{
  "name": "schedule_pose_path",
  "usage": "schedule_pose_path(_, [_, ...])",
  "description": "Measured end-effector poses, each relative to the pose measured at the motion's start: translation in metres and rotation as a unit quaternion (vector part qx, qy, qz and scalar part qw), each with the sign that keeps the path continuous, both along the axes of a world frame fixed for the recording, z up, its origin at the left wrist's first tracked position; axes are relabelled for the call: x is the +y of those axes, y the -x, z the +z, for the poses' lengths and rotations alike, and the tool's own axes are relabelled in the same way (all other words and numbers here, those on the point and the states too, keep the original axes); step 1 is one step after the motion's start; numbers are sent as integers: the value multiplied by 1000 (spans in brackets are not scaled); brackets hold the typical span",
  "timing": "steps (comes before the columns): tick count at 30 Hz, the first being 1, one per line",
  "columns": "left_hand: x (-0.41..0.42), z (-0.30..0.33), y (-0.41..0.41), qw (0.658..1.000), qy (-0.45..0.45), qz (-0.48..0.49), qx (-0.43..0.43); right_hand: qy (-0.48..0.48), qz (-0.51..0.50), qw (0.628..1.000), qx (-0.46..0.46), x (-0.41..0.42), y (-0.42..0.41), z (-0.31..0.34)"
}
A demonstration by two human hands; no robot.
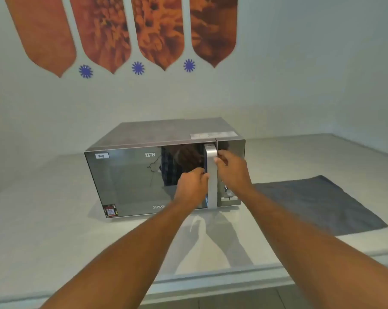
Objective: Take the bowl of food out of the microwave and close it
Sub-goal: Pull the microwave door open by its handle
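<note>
Both hands clasp the upright door handle (211, 175) at frame centre, right hand (231, 169) curled high, left hand (192, 182) lower, microwave (162, 168) shut.

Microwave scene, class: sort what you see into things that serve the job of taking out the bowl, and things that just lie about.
In the job:
microwave, door shut
door handle
left hand on the handle
right hand on the handle
The bowl is not visible.

Lying about:
grey cloth on the counter
wall decoration
</note>
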State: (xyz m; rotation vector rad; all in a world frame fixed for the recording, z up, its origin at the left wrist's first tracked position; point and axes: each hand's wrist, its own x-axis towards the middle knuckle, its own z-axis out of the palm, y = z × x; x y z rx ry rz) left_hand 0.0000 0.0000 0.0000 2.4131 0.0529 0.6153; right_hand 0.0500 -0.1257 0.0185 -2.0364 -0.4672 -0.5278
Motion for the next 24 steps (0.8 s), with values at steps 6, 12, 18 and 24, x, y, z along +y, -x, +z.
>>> schedule_pose_path(6, [-17,-25,-16,979,200,-5,46,-40,51,993,96,9,-10,-14])
schedule_pose_path(12, [-25,-37,-24,953,293,-8,72,-75,79,987,117,9,-17,-17])
schedule_pose_path(18, [-25,-39,-25,952,296,-1,80,-91,90,982,137,9,-18,-16])
schedule_pose_path(24, [-30,-40,-23,952,295,28,79,-102,79,982,141,11,-11,-14])
